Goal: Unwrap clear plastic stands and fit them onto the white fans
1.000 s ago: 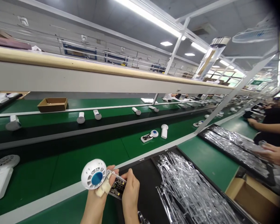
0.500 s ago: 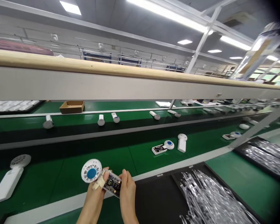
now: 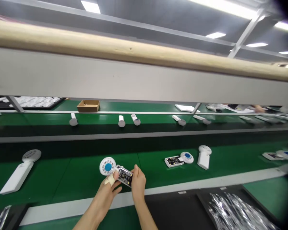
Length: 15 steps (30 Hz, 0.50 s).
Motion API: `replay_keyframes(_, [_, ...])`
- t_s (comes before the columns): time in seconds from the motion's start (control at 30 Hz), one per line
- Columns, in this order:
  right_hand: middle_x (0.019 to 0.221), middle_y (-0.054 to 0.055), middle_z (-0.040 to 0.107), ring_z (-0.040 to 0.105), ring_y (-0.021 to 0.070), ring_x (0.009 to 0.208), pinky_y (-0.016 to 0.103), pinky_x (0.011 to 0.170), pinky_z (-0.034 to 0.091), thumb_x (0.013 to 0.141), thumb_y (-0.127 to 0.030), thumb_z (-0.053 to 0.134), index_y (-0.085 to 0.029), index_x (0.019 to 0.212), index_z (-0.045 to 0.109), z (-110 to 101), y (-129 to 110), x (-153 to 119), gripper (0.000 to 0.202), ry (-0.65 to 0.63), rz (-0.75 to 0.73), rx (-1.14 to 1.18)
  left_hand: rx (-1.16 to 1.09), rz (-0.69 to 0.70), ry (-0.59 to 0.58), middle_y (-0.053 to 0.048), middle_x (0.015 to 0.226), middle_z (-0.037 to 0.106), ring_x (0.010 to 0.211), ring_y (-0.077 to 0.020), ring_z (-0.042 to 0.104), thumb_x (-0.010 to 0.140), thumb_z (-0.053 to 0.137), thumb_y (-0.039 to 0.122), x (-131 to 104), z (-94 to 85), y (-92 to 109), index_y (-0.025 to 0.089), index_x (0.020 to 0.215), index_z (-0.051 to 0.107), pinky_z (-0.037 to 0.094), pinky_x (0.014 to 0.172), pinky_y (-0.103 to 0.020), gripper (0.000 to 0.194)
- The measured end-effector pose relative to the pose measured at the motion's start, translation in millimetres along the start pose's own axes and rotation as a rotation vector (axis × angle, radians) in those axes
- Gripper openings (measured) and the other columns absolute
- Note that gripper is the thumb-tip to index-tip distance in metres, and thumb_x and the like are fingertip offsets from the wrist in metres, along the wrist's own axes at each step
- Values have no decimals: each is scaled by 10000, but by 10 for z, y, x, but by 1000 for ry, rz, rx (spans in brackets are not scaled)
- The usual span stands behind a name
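Note:
Over the green conveyor belt (image 3: 86, 185), both my hands hold a small handheld fan (image 3: 125, 177). Its round white head with a blue centre points left, and the handle shows a dark circuit board framed in clear plastic. My left hand (image 3: 105, 194) grips it near the neck, with pale tape wrapped around the thumb. Around the handle's lower end, at the right, my right hand (image 3: 138, 185) is closed and hides that end. Another fan with its board exposed (image 3: 174, 161) lies to the right, beside a white closed fan (image 3: 203, 159).
A white fan (image 3: 18, 175) lies on the belt at left. Black trays with clear plastic parts (image 3: 235, 210) stand at the front right. A farther belt carries several fans and a cardboard box (image 3: 88, 108). A wide white beam (image 3: 134, 80) crosses above.
The view has shifted, so the belt and its fans appear farther right. My hands and the held fan look a little farther from me, with both hands still on it.

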State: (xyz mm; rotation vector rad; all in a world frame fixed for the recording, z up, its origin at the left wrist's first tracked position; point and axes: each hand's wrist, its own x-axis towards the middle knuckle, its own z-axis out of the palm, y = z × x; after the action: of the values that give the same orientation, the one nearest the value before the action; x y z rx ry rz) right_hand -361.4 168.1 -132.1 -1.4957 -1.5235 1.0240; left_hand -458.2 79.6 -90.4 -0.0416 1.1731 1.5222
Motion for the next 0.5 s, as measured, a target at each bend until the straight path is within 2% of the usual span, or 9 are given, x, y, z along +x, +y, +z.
replay_keyframes(0.1, [628,134,593,581,337,748,466,722,398,714,-667,376,-265,514,444,28,37,244,454,-9,43,8,22,-92,-6,-205,1373,411,1233,-315,444,823,589,416,-128,-97,173,147,1348,305,400,964,-427,655])
replay_keyframes(0.17, [797,181,630,549,387,946,503,820,381,640,-700,480,-245,563,510,-8,-36,272,462,-31,23,44,-12,-169,-80,-221,1394,372,1248,-329,421,813,564,500,-259,-145,256,138,1371,253,388,967,-444,735])
replay_keyframes(0.2, [905,190,636,519,385,1032,499,868,371,619,-710,511,-228,634,564,-34,-110,232,485,-52,0,71,-29,-215,-128,-230,1395,365,1253,-343,410,789,564,552,-317,-158,269,127,1373,247,382,964,-458,788])
replay_keyframes(0.27, [1051,162,633,524,323,1085,441,902,396,667,-723,484,-204,847,633,-84,-325,50,569,-138,-51,143,-50,-309,-237,-248,1379,377,1254,-377,399,713,584,646,-401,-159,225,105,1369,253,378,945,-487,912])
replay_keyframes(0.33, [1054,124,658,599,252,995,380,856,451,763,-709,401,-193,1009,629,-106,-581,-225,614,-354,-36,355,-47,-342,-329,-235,1320,450,1219,-404,433,636,596,717,-445,-133,95,137,1348,314,385,906,-526,961])
replay_keyframes(0.4, [942,110,694,645,213,870,348,812,473,815,-676,388,-166,1007,638,-93,-798,-513,600,-637,65,687,-11,-186,-283,-181,1181,576,1122,-404,522,605,606,733,-461,-92,-70,215,1256,457,411,856,-546,844])
replay_keyframes(0.43, [827,98,701,653,194,783,328,771,482,830,-653,401,-155,920,655,-77,-873,-636,566,-737,116,820,11,-63,-219,-144,1086,629,1060,-396,565,600,625,717,-464,-71,-144,259,1179,528,428,834,-547,744])
replay_keyframes(0.5, [515,27,598,581,135,518,268,597,472,834,-602,464,-173,633,602,-42,-945,-813,494,-819,179,995,44,190,-74,-82,891,675,947,-374,619,595,686,642,-466,-29,-244,321,1040,608,468,800,-523,554])
